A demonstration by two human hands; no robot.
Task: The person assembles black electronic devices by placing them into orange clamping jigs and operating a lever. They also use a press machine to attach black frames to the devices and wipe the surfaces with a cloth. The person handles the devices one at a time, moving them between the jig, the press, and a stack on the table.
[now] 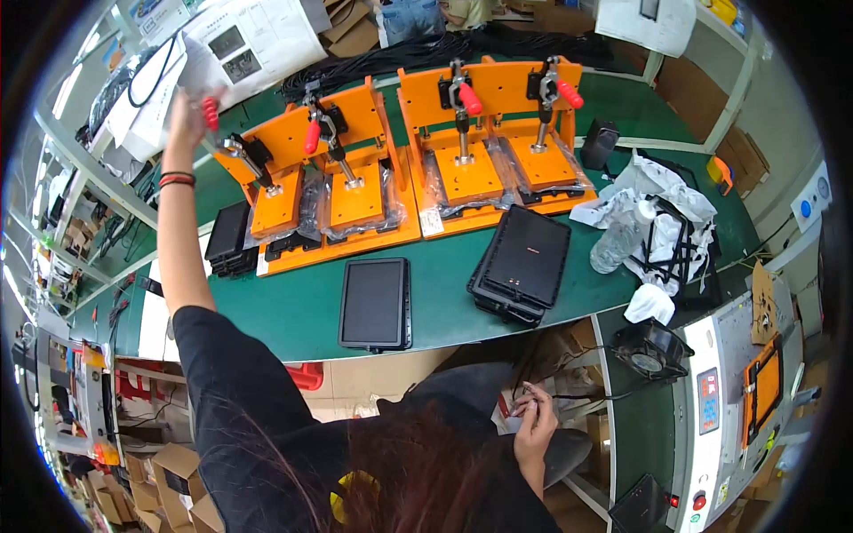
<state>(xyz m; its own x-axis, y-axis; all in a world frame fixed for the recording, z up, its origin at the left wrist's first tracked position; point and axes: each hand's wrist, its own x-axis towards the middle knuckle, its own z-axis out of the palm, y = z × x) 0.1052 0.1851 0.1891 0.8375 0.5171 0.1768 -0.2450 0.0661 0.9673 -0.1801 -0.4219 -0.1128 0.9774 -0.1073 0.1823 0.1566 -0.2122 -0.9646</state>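
Observation:
My left hand reaches far out to the left and is closed on the red handle of the leftmost toggle clamp on an orange press fixture. That clamp's lever is raised. A second orange fixture with two red-handled clamps stands to its right. A black flat panel lies on the green bench in front of the fixtures. My right hand is low by my lap, below the bench edge, fingers pinched on a thin black wire.
A stack of black trays sits at centre right, another black stack at the left. A water bottle, white plastic bags, a small fan and a white control box fill the right side. Cardboard boxes lie below left.

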